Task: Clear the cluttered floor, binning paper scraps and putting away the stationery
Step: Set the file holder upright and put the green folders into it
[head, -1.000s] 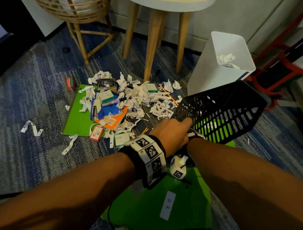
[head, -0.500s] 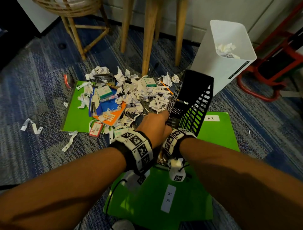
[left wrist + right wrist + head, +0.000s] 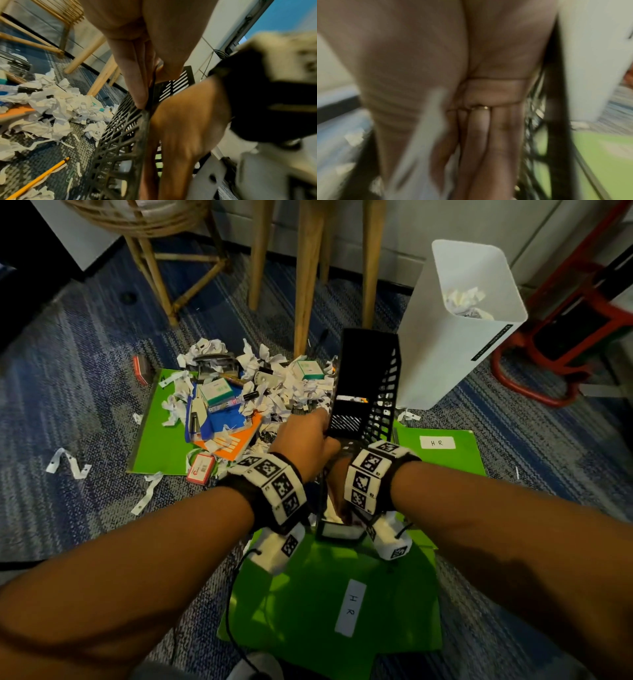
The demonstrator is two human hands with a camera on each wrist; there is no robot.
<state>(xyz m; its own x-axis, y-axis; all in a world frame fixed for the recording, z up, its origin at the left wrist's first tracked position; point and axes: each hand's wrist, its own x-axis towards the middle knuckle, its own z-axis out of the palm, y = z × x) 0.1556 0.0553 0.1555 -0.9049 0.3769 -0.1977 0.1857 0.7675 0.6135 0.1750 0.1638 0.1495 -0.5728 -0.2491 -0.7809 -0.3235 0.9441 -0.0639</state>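
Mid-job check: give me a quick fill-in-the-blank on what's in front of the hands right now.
1. Both hands grip the black ____ tray.
2. Crumpled paper already sits inside the ____ bin.
3. Each label on the green folders reads ____.
4. In the left wrist view, a yellow ____ lies on the carpet.

Missing words: mesh; white; HR; pencil

Rattan stool upper left, wooden table legs top centre, red metal frame far right, blue-grey carpet thru-out.
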